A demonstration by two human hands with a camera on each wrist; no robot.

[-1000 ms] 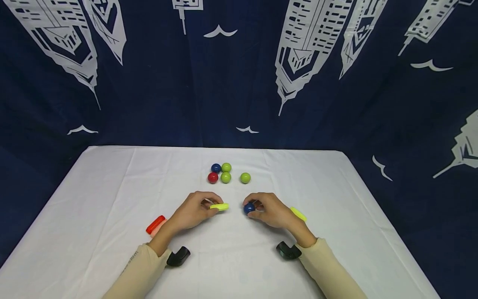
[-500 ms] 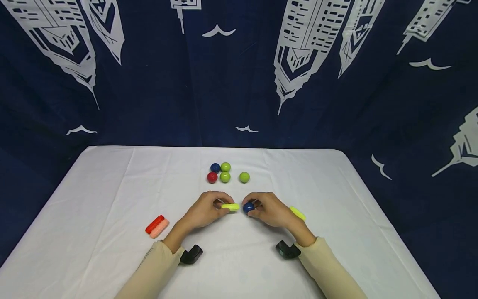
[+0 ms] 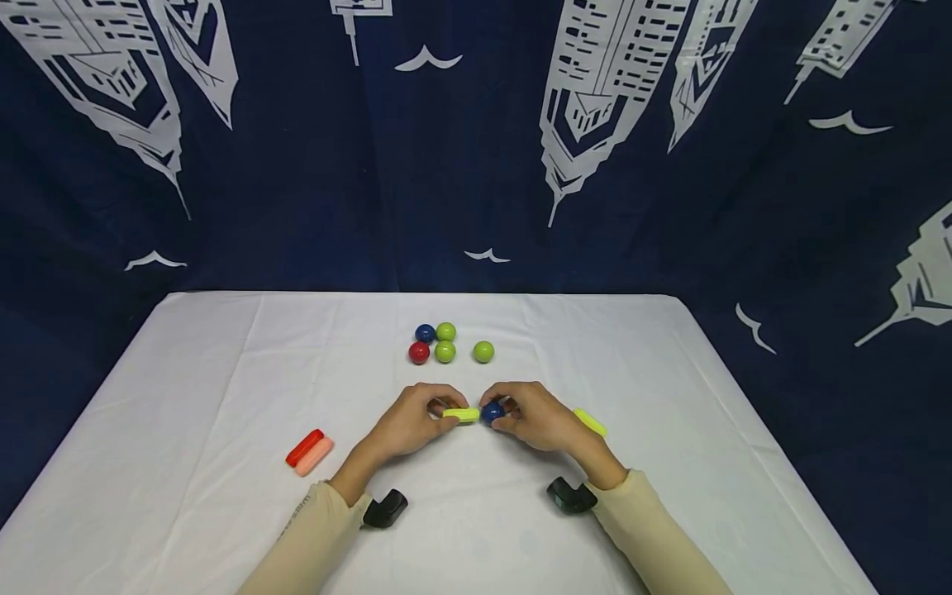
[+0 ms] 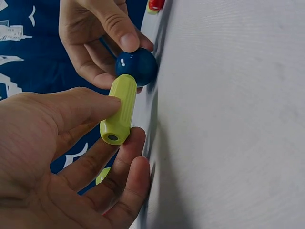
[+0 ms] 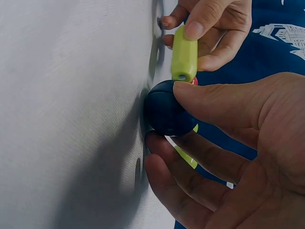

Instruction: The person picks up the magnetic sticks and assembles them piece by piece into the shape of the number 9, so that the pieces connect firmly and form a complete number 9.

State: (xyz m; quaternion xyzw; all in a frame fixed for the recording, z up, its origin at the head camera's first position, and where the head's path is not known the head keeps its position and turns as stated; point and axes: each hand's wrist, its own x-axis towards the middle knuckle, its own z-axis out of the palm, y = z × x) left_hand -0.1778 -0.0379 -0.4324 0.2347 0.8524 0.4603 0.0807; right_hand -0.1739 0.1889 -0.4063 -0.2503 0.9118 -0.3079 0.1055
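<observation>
My left hand (image 3: pixel 412 419) pinches a short yellow-green ribbed rod (image 4: pixel 121 109) between thumb and fingers; a small dark hole shows in its end. Facing it, my right hand (image 3: pixel 537 416) holds a dark blue ball (image 5: pixel 167 109) with thumb and fingertips. The rod's far end meets the ball in the left wrist view, and both are held low over the white cloth. Behind the hands lie a blue ball (image 3: pixel 425 334), a red ball (image 3: pixel 419 353) and three green balls, one of them (image 3: pixel 483 352) a little apart from the rest.
Left of my left forearm, a red rod (image 3: pixel 304 448) and a salmon-pink rod (image 3: pixel 314 457) lie side by side on the white-covered table (image 3: pixel 186 397). Another yellow rod (image 3: pixel 590 421) lies beside my right wrist, partly hidden. A dark blue printed curtain (image 3: pixel 312 165) hangs behind the table.
My left hand has moved right with the yellow-green rod, bringing its end up to the blue ball. My right hand has stayed nearly in place, and the pink rod has come into full view.
</observation>
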